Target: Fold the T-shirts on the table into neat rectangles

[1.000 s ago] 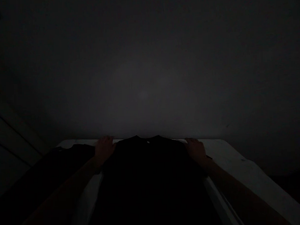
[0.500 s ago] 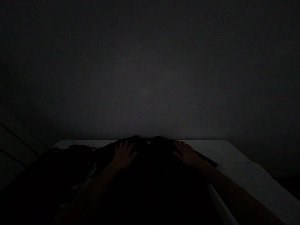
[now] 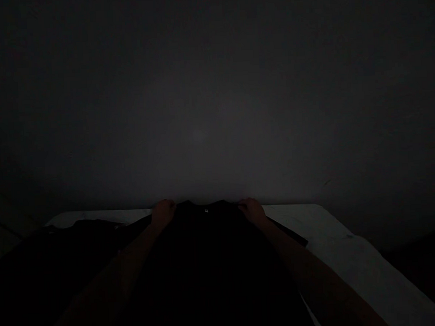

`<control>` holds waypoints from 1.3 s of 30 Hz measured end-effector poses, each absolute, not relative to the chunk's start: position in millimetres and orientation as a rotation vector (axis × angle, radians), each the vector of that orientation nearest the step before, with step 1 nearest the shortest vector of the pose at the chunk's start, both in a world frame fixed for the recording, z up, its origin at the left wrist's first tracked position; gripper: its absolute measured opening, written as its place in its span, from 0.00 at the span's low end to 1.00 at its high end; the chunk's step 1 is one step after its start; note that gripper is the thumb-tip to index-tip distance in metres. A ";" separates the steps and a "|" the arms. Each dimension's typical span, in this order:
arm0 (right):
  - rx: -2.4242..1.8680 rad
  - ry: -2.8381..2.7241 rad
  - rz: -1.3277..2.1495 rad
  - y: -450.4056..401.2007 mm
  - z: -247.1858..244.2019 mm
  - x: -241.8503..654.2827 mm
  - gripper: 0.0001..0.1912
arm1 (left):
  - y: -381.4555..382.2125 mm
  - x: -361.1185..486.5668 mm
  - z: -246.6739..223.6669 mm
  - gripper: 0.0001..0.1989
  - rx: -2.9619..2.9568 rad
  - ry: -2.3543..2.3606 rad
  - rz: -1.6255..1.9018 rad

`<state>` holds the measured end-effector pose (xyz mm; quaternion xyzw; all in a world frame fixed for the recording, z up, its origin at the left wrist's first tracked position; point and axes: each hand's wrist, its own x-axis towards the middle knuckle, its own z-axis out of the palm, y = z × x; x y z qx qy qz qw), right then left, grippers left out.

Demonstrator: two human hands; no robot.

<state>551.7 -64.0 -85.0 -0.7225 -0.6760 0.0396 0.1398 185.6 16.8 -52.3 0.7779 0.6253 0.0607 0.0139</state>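
Observation:
A black shirt (image 3: 210, 259) lies spread out in the middle, its neckline toward the wall and a small light label inside the collar. At its left shoulder edge, my left hand (image 3: 163, 212) is closed with the fingertips pinching the fabric. My right hand (image 3: 252, 210) pinches the shoulder edge on the other side of the collar. One sleeve sticks out past my right forearm. The picture is very dark, so folds in the cloth cannot be made out.
Another dark garment (image 3: 77, 251) lies at the left, beside the shirt. Both rest on a pale table (image 3: 336, 246), whose far edge runs along a grey wall (image 3: 208, 105). The table's right edge slants down toward the lower right corner.
Both hands, earlier flat with fingers spread on the shirt, have moved out to its shoulder edges and closed on the fabric. The view has shifted slightly.

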 end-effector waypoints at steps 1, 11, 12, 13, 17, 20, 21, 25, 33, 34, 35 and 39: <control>-2.088 -1.945 0.122 -61.9 -88.0 552.9 0.14 | 18.5 185.2 -52.8 0.13 2.419 1.944 0.201; -2.175 -1.879 0.142 -52.4 -99.1 560.6 0.18 | 25.8 180.7 -63.3 0.13 2.474 1.926 0.276; -2.164 -1.886 0.131 -52.6 -99.2 560.7 0.17 | 26.0 180.3 -64.9 0.13 2.485 1.928 0.284; -2.153 -1.892 0.120 -52.9 -99.3 560.7 0.17 | 26.4 179.9 -66.2 0.13 2.496 1.929 0.291; -2.128 -1.891 0.095 -54.1 -99.3 560.0 0.15 | 28.0 178.2 -67.1 0.15 2.538 1.930 0.301; -2.112 -1.918 0.060 -53.5 -95.4 561.1 0.15 | 24.5 179.9 -61.2 0.15 2.580 1.926 0.318; -2.112 -1.940 0.053 -53.1 -92.2 561.5 0.15 | 20.4 181.7 -58.6 0.15 2.604 1.909 0.327; -2.137 -2.002 0.036 -60.4 -74.3 548.7 0.17 | -18.9 195.2 -55.5 0.21 2.829 1.553 0.373; -1.914 -2.232 0.032 -167.1 -97.6 483.8 0.31 | -100.5 189.0 -86.1 0.26 2.831 1.529 0.201; -2.011 -2.201 0.042 -178.6 -99.6 491.6 0.32 | -100.7 182.9 -83.9 0.27 2.802 1.581 0.175; -2.134 -2.138 0.040 -187.6 -98.9 502.1 0.32 | -100.6 177.6 -79.8 0.27 2.783 1.629 0.145; -2.440 -1.884 -0.101 -211.1 -80.5 523.0 0.30 | -121.0 178.2 -62.6 0.28 2.750 1.757 0.019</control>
